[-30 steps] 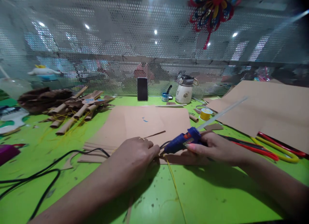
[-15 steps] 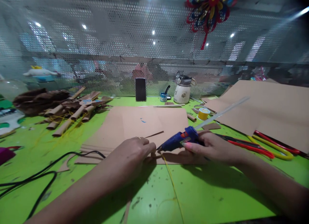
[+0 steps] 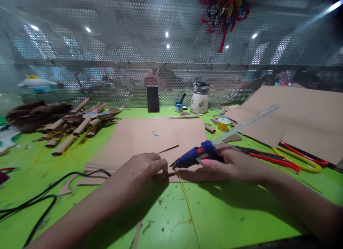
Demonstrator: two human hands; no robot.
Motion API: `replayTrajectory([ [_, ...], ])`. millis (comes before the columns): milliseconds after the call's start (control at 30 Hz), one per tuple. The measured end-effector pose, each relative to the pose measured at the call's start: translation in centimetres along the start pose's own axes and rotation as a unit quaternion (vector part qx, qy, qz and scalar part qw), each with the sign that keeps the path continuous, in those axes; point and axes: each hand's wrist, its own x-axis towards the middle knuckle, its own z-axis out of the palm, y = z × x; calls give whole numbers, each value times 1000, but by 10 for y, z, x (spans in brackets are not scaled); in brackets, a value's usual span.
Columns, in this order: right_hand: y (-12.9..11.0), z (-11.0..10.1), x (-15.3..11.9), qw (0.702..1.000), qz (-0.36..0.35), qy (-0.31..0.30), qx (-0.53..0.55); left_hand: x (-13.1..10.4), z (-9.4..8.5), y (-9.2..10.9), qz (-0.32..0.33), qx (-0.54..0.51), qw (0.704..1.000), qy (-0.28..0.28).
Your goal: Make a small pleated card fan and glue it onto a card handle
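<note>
My right hand [image 3: 230, 162] is wrapped round a blue glue gun [image 3: 197, 156], with a long clear glue stick [image 3: 249, 123] out of its back. The gun's nozzle points left, close to the fingertips of my left hand [image 3: 148, 166]. Those fingers are pressed together low over the front edge of a stack of brown paper sheets [image 3: 128, 134]; what they hold is hidden. A yellow string [image 3: 189, 206] runs from beside the nozzle down over the green table [image 3: 214, 216]. Behind my left hand a thin dark strip [image 3: 168, 149] lies on the paper.
Rolled brown paper pieces [image 3: 80, 125] lie at the left, above a black cable [image 3: 61, 179]. Toward the back stand a dark phone-like slab [image 3: 152, 99] and a white bottle [image 3: 199, 100]. Red-handled pliers [image 3: 276, 162], a yellow spool [image 3: 223, 124] and large brown sheets [image 3: 297, 116] are at the right.
The whole view has shifted a little, so most things appear slightly further left. The nozzle is slightly nearer my left fingertips, and both hands keep nearly the same pose.
</note>
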Motion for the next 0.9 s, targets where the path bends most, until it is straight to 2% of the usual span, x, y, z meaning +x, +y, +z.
replayTrajectory([
  [100, -2, -1, 0, 1000, -4, -3, -9, -1, 1, 0, -3, 13, 1000, 13],
  [467, -4, 3, -1, 1000, -18, 2, 2, 0, 3, 0, 17, 24, 1000, 11],
  [667, -8, 4, -2, 999, -30, -2, -20, -1, 1, 2, 5, 16, 1000, 8],
  [900, -7, 8, -1, 998, -58, 6, 4, -1, 3, 0, 24, 12, 999, 34],
])
